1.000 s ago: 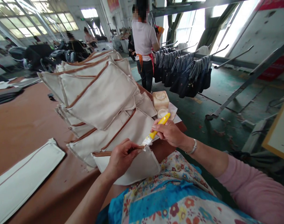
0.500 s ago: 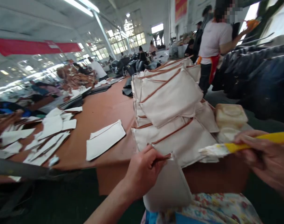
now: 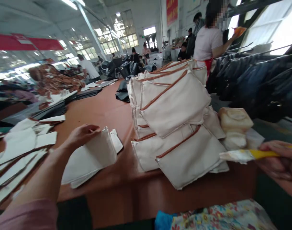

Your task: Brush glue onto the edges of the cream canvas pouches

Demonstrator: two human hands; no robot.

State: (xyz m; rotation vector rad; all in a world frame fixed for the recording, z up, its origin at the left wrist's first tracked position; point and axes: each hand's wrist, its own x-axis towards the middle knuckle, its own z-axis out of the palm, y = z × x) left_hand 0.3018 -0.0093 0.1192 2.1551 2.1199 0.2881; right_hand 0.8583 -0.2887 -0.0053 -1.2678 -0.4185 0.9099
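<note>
My left hand pinches the top edge of a flat cream fabric pouch at the left of the table. The pouch lies over another cream piece, which shows past its right side and lower edge. At the right, my right hand is closed round the yellow handle of a paintbrush. White matter coats the bristles, which point left, close to the near corner of the pouch stack. Those stacked pouches are cream with brown trimmed edges.
A yellowish plastic container stands right of the stack. Loose white pieces spread over the brown tabletop at left. Dark garments hang at right. A person in a light shirt stands behind the stack.
My left hand has carried the pouch from in front of the stack leftward, onto the piece lying on the table. The brush stays in my right hand. My view has turned slightly right.
</note>
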